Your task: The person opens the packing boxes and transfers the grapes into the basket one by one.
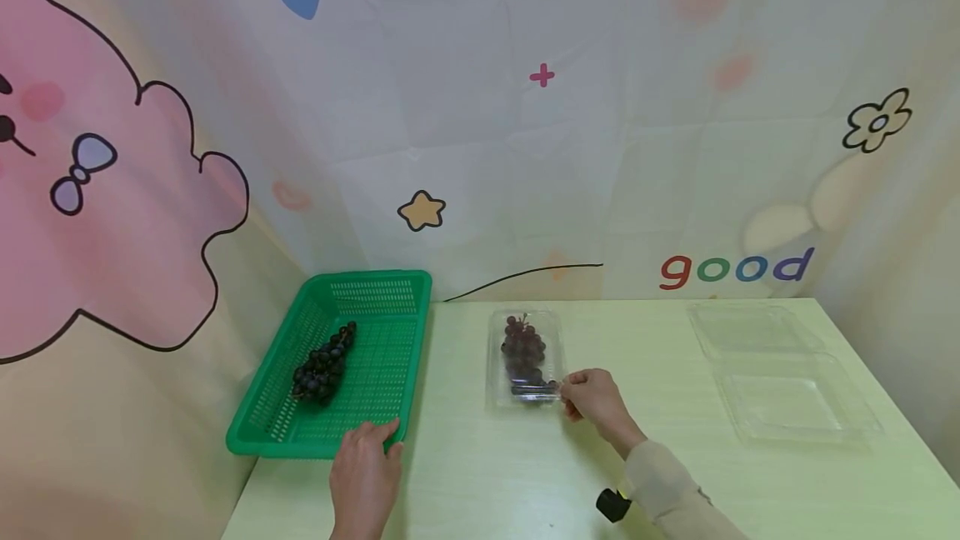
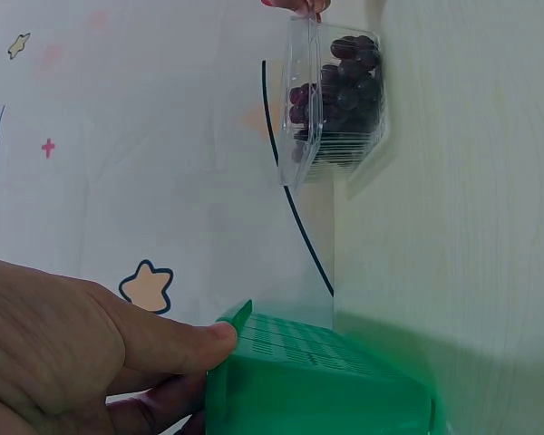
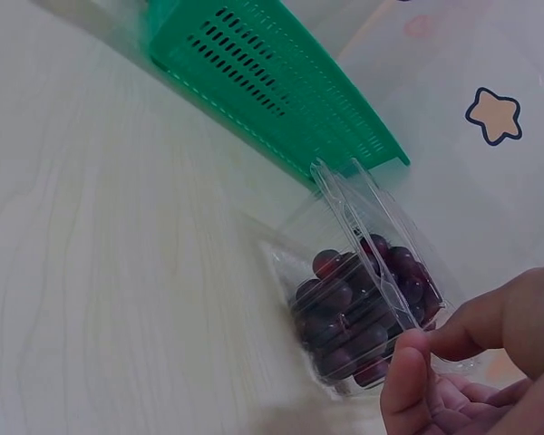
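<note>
A clear plastic clamshell box (image 1: 492, 373) with a bunch of dark grapes (image 1: 523, 346) inside lies mid-table, its lid over the fruit. My right hand (image 1: 594, 400) pinches the box's near right corner between thumb and finger; in the right wrist view the thumb and fingertip (image 3: 408, 349) meet at the lid's edge. To the left is a green plastic basket (image 1: 382, 357) holding another bunch of dark grapes (image 1: 324, 365). My left hand (image 1: 365, 473) grips the basket's near right rim corner, thumb on the rim in the left wrist view.
A second clear clamshell box (image 1: 802, 402) stands unfolded at the table's right side. A small black object (image 1: 613, 505) shows beside my right sleeve. A printed curtain (image 1: 480, 123) hangs right behind the table's far edge.
</note>
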Tool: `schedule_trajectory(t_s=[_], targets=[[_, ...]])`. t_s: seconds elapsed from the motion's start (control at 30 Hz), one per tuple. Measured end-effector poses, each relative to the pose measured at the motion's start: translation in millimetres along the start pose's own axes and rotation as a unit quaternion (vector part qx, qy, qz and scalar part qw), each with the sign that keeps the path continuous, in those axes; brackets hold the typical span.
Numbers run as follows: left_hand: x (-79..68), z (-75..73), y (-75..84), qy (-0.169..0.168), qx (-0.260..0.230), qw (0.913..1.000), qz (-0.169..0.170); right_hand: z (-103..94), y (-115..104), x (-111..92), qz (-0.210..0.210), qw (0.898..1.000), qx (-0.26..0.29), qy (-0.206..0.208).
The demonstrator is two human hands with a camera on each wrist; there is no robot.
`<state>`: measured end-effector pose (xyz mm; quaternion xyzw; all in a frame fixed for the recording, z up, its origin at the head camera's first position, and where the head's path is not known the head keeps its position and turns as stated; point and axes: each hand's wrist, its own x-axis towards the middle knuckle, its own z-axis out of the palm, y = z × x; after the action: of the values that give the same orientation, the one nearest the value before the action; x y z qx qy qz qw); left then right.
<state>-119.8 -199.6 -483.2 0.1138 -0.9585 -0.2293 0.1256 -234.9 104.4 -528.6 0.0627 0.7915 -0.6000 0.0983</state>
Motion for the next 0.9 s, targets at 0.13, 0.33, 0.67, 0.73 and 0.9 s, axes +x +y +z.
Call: schedule_trajectory(t_s=[0.13, 0.33, 0.67, 0.73, 0.9], targets=[[-0.3, -0.1, 0.0, 0.001, 0.001, 1.0000, 0.003, -3.1, -0.1, -3.5, 0.001, 1.000, 0.005, -0.001], [-0.5, -0.1, -0.4, 0.002, 0.002, 1.0000, 0.007, -7.3, 3.6, -6.6, -0.001, 1.000, 0.012, -0.002], [-0.7, -0.3, -0.4, 0.005, 0.002, 1.0000, 0.008, -14.5, 9.2, -12.8, -0.010, 1.000, 0.011, 0.002], [-0.9, -0.6, -0.1, 0.004, 0.001, 1.0000, 0.008, -16.1, 10.0, -14.5, -0.009, 1.000, 0.011, 0.002], [-1.1, -1.5, 1.1, 0.001, 0.002, 1.0000, 0.004, -20.4, 11.0, -19.4, -0.006, 1.000, 0.010, 0.002]])
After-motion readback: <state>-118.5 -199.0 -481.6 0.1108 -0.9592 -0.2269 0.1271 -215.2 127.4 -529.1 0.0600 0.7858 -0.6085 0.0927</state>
